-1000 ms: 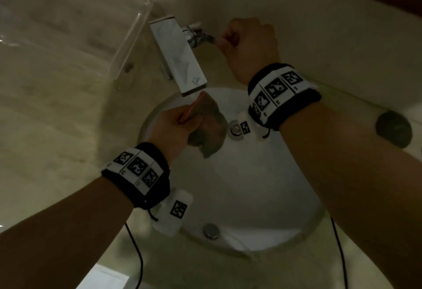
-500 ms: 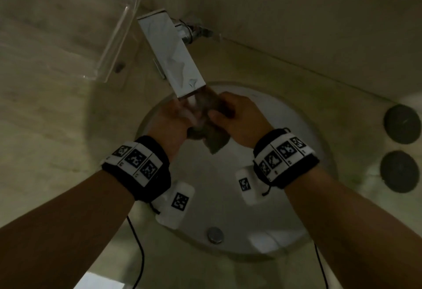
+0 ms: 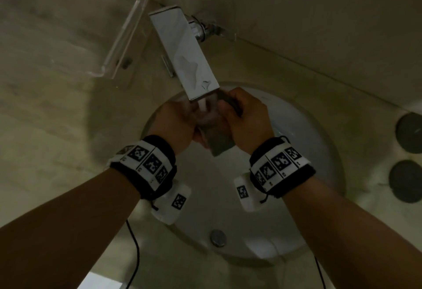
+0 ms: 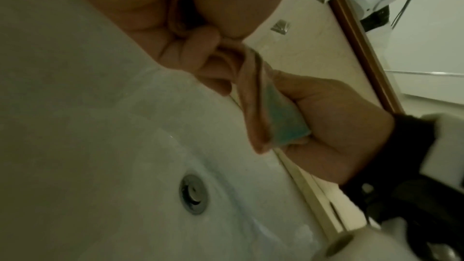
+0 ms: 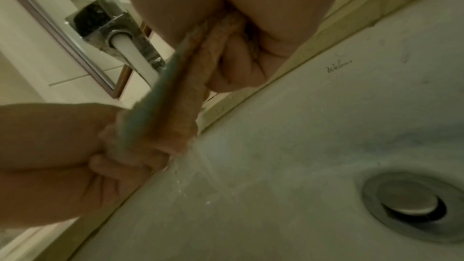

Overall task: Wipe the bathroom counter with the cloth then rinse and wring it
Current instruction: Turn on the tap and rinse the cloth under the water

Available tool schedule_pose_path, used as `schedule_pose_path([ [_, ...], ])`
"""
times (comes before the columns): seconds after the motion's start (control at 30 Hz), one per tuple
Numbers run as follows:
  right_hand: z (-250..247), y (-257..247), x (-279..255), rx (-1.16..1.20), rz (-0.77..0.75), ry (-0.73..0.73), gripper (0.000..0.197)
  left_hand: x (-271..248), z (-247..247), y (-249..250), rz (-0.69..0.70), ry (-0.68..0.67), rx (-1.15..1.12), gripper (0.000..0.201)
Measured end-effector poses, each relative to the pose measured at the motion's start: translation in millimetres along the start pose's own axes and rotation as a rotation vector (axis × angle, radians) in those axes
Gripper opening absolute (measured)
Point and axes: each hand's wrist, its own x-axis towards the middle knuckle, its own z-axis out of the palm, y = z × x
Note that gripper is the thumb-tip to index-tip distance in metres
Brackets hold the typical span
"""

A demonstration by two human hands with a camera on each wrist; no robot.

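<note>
The folded cloth (image 3: 219, 142), orange with a teal side (image 4: 283, 122), hangs between both hands over the white sink basin (image 3: 308, 129). My left hand (image 3: 175, 124) grips its left edge and my right hand (image 3: 246, 122) grips its right edge. A stream of water (image 3: 202, 106) runs from the flat chrome faucet spout (image 3: 185, 58) onto the cloth. In the right wrist view the cloth (image 5: 180, 94) is wet and water sprays off its lower end into the basin (image 5: 314, 126). The beige counter (image 3: 45, 140) surrounds the sink.
A clear acrylic tray (image 3: 75, 21) sits on the counter at the back left. Two dark round objects (image 3: 408, 133) lie on the counter at the right. The basin's drain (image 5: 411, 207) lies below the hands, an overflow cap (image 3: 218, 237) at the near wall.
My right hand left the faucet handle and came down to grip the cloth beside my left hand. Water now runs from the spout onto the cloth.
</note>
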Motion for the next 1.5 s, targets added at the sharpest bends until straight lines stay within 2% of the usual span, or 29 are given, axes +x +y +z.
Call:
schedule_pose_path([
  [0.07,1,-1,-1,-0.01,0.008,0.023,0.025,1,1,0,-0.015,0.029,0.006,0.022],
  [0.13,3,-4,-2,-0.001,0.027,0.035,0.027,1,3,2,-0.074,0.001,-0.162,0.031],
  [0.23,3,-8,-2,0.049,0.071,0.039,0.018,0,6,3,-0.112,-0.02,-0.349,0.022],
  [0.3,4,-9,-4,0.129,0.068,0.024,0.008,-4,6,4,-0.117,-0.043,-0.404,0.031],
  [0.33,4,-9,-5,0.173,0.06,0.012,0.005,-5,7,3,-0.114,-0.055,-0.509,0.032],
  [0.4,5,-8,-8,0.253,0.061,-0.006,0.016,-5,7,3,-0.131,-0.098,-0.678,0.028],
  [0.47,6,-7,-10,0.311,0.074,-0.025,0.025,-4,8,3,-0.23,-0.111,-0.759,0.027],
  [0.57,5,-6,-12,0.361,0.063,-0.067,0.02,-3,9,3,-0.333,-0.103,-0.785,0.023],
  [0.7,8,-4,-12,0.302,0.089,-0.072,0.025,-2,11,4,-0.303,-0.1,-0.745,0.025],
  [0.83,11,0,-10,0.149,0.056,0.082,0.008,-3,14,11,-0.234,-0.055,-0.723,0.034],
  [0.93,11,-4,-10,0.089,0.042,0.149,0.01,-4,14,12,-0.18,-0.068,-0.772,0.037],
  [1.0,11,-6,-11,0.087,0.02,0.121,0.016,-4,13,10,-0.139,-0.061,-0.706,0.033],
  [1.07,13,-6,-12,0.086,-0.015,0.076,0.022,-2,12,4,-0.097,-0.032,-0.629,0.019],
  [1.13,16,-3,-14,0.103,-0.045,0.041,0.023,0,10,-2,-0.084,-0.014,-0.583,0.024],
  [1.2,19,0,-16,0.085,-0.095,0.016,0.032,1,9,-1,-0.097,-0.049,-0.663,0.025],
  [1.27,20,-1,-19,0.045,-0.136,-0.016,0.037,2,8,2,-0.144,-0.122,-0.84,0.022],
  [1.37,16,-5,-21,0.09,-0.113,-0.122,0.028,1,8,7,-0.182,-0.152,-0.939,0.02],
  [1.43,13,-6,-21,0.155,-0.085,-0.162,0.018,1,7,5,-0.094,-0.166,-0.865,0.033],
  [1.5,11,-4,-18,0.177,0.009,-0.102,0.011,0,8,4,-0.029,-0.196,-0.815,0.032],
])
